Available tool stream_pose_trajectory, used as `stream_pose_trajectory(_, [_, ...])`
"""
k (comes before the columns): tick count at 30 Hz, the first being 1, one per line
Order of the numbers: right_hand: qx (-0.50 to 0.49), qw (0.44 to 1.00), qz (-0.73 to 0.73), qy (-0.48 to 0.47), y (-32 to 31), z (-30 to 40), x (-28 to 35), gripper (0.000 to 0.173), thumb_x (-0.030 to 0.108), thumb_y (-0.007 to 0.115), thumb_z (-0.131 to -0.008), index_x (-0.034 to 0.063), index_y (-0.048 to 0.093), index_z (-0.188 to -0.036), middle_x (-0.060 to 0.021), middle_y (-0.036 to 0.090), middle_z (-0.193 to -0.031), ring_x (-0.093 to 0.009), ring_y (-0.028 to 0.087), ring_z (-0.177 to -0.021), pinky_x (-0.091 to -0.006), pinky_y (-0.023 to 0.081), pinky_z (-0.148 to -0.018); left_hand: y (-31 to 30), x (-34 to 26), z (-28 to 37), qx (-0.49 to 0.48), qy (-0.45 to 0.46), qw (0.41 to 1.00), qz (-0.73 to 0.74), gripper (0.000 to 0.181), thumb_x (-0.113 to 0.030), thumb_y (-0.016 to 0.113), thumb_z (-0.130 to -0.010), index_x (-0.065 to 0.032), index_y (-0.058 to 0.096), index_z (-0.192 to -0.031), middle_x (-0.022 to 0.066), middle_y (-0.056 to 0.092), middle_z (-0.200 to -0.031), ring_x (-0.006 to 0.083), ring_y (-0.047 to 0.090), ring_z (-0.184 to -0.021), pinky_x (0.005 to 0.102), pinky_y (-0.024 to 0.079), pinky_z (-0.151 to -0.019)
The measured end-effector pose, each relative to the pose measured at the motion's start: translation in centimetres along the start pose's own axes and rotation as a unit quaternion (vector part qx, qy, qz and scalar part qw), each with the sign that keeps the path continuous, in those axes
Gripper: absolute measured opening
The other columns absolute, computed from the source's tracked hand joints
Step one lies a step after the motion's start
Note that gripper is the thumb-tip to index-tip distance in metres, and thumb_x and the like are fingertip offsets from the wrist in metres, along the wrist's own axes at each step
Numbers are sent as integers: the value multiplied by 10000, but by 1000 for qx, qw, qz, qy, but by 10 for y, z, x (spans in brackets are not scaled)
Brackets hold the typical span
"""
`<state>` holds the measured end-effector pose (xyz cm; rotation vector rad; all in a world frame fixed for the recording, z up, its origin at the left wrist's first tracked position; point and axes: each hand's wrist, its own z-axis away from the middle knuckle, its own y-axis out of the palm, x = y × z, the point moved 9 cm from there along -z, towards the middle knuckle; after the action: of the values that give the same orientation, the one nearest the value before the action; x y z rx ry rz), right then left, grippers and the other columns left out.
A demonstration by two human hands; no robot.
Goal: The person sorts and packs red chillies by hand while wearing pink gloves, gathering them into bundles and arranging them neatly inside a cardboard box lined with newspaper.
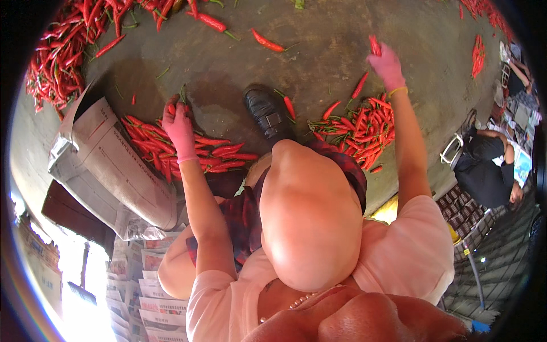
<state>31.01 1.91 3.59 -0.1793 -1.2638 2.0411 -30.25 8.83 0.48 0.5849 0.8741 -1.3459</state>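
Pink gloves cover both hands. My left hand [177, 128] is raised over a spread pile of red chili peppers [222, 154], its fingers closed on a red chili with a green stem at the fingertips. My right hand [386, 66] holds a red chili pepper [374, 45] that points away from me, above the concrete floor [307, 64]. Below that hand lies a heap of red chilies [363, 132], with a loose chili [360, 85] beside it. Another loose chili [289, 107] lies by the black shoe [265, 109].
A large chili heap [64, 55] lies at the upper left. A newspaper-lined container [115, 166] stands left of my left arm. Single chilies [267, 41] and a small bunch [478, 55] lie further out. Another person [483, 166] sits at the right, near a white chair.
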Motion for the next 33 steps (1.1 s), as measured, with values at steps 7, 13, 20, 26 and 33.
stream_pose_trajectory(7, [-78, 986, 38, 140, 81, 99, -59, 648, 263, 762, -697, -6, 461, -1204, -218, 664, -927, -362, 669, -918, -452, 523, -776, 108, -63, -59, -75, 51, 994, 54, 409, -204, 654, -877, -2, 559, -1219, 33, 610, -918, 98, 507, -694, 281, 446, -609])
stream_pose_trajectory(13, [32, 952, -291, 91, 93, 65, -32, 576, 60, 711, -673, -39, 548, -1217, -51, 637, -800, -156, 619, -621, -294, 508, -546, 156, -76, -89, -41, 171, 869, -462, 448, -351, 659, -787, -35, 550, -1086, 176, 602, -1124, 368, 620, -997, 467, 486, -882])
stream_pose_trajectory(20, [142, 897, -406, -102, 42, 5, 255, 289, 39, 663, -753, 8, 612, -1036, -26, 632, -836, -99, 588, -774, -271, 486, -690, 36, -62, -70, -43, 104, 971, -210, 344, -247, 657, -784, -2, 587, -1013, 89, 638, -876, 215, 614, -853, 361, 484, -769])
stream_pose_trajectory(26, [263, 655, -708, -21, 147, -106, 404, 211, 74, 669, -789, 46, 598, -986, -70, 634, -914, -252, 627, -886, -422, 531, -804, 77, -159, -218, 45, 140, 987, 70, 236, -145, 658, -808, -43, 656, -1021, -10, 650, -826, 82, 552, -750, 281, 442, -692])
stream_pose_trajectory(33, [438, 588, -680, 16, 188, -77, 438, 264, 112, 723, -750, 40, 615, -980, -71, 651, -900, -233, 623, -884, -379, 520, -825, 135, -136, -186, 123, 66, 968, 209, 267, -99, 685, -792, -31, 662, -1048, -4, 675, -929, 107, 596, -826, 289, 474, -744])
